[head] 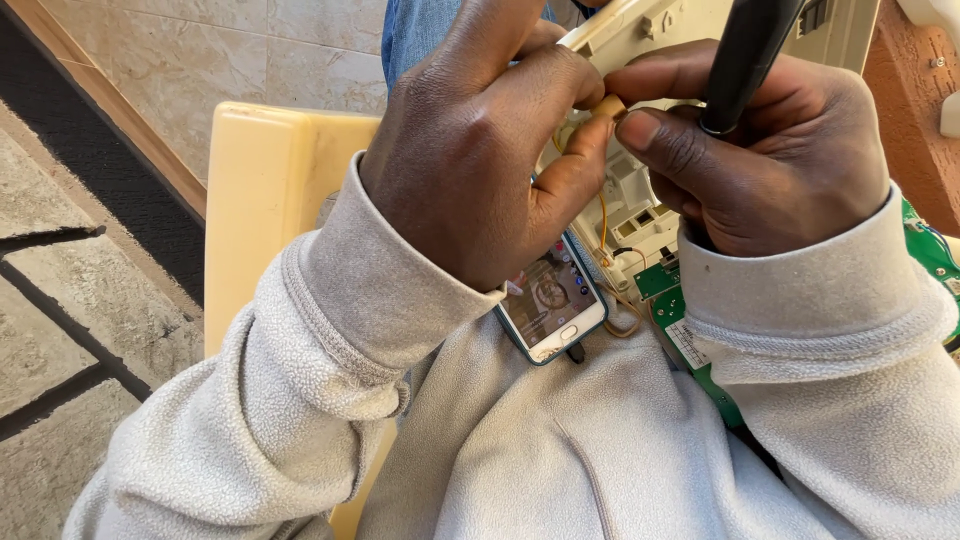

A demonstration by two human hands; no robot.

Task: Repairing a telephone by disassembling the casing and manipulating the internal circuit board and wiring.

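Observation:
My left hand (480, 140) is curled, its thumb and fingers pinching a small tan part (606, 105) with thin yellow wires against an opened cream plastic casing (640, 205). My right hand (760, 150) grips a black tool handle (745, 60) that points up and away, its thumb meeting the left thumb at the tan part. A green circuit board (690, 340) lies under my right wrist, partly hidden by the grey fleece sleeve. A smartphone (550, 300) with a lit screen rests on my lap below my left hand.
I sit on a cream plastic chair (260, 200). Tiled floor (200, 50) and a stone-patterned surface (50, 300) lie to the left. A reddish wall (905, 110) stands at the right.

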